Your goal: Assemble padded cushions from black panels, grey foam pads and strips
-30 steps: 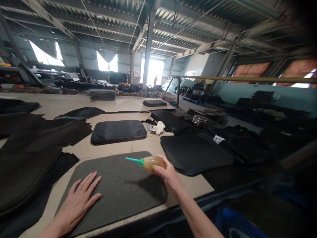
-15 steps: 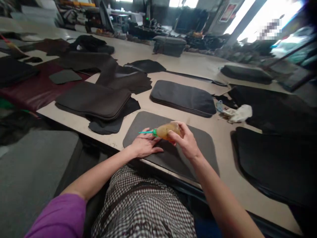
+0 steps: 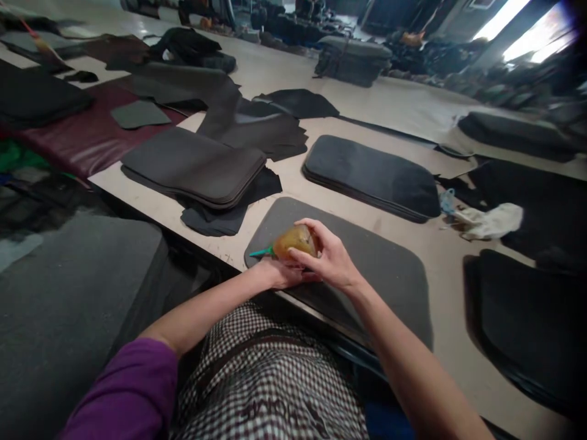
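My right hand (image 3: pixel 328 256) is closed around a squeeze bottle (image 3: pixel 293 242) of amber liquid, likely glue. Its green nozzle (image 3: pixel 261 252) points left, tilted slightly down, close above the dark grey rounded panel (image 3: pixel 367 256). Below the bottle, my left hand (image 3: pixel 287 275) rests at the panel's near edge. The visible part of its fingers stretches to the right; the bottle and right hand cover the rest.
Brown rounded panels (image 3: pixel 192 162) are stacked to the left, over black scraps (image 3: pixel 215 217). Behind lies a stack of black panels (image 3: pixel 369 174). At right are a whitish crumpled cloth (image 3: pixel 490 221) and more black panels (image 3: pixel 527 324). A grey block (image 3: pixel 82 305) stands left of the table.
My right hand has brought the bottle left, its nozzle now tipped lower. My left hand has shifted right, under the bottle. The whole view has turned and tilted down.
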Demonstrator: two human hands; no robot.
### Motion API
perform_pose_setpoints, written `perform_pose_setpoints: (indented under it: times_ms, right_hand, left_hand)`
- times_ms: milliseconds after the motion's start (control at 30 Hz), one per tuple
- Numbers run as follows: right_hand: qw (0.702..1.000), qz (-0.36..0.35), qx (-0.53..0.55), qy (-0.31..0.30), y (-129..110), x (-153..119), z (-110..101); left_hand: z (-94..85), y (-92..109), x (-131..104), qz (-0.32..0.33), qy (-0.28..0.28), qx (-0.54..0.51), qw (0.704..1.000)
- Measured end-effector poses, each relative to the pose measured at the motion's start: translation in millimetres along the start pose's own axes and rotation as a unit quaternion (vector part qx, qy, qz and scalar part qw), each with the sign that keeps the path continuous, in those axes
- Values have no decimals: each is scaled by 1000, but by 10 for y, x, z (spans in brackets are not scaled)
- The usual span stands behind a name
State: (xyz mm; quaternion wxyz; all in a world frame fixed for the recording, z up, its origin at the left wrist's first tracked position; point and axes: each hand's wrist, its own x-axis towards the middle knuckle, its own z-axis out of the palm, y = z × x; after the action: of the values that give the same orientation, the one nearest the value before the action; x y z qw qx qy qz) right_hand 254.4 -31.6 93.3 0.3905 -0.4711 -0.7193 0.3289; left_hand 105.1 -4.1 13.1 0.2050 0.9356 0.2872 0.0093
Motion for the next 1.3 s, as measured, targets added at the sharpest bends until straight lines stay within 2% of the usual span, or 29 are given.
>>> perform_pose_setpoints:
  times_ms: [133,267,467,667,767,867,1000,1300]
  right_hand:
    - [1000,0,-8,-5,23,97,-40]
    - [999,12,-27,14,84,192,-126]
    - [988,-28,-105,114,328,351,-265]
    - [963,-14,-141,228,583,510,-303]
    - [951,1,-163,264,657,504,-323]
    - [942,9,-175,285,688,410,-403]
    - [929,12,-204,308,708,157,-645]
    - [889,94,-265,360,812,-822,-1423]
  left_hand:
    - [14,18,-5,-11,65,5,998]
    - [-32,26,-19,27,106,44,993]
    - [-183,65,-56,62,145,112,981]
    - [-183,94,-56,8,163,109,981]
    - [-185,100,-63,-1,161,112,981]
    - [-187,103,-60,-2,155,118,981]
    - [-173,95,-45,-3,156,120,980]
    - [-154,81,-14,-2,146,140,979]
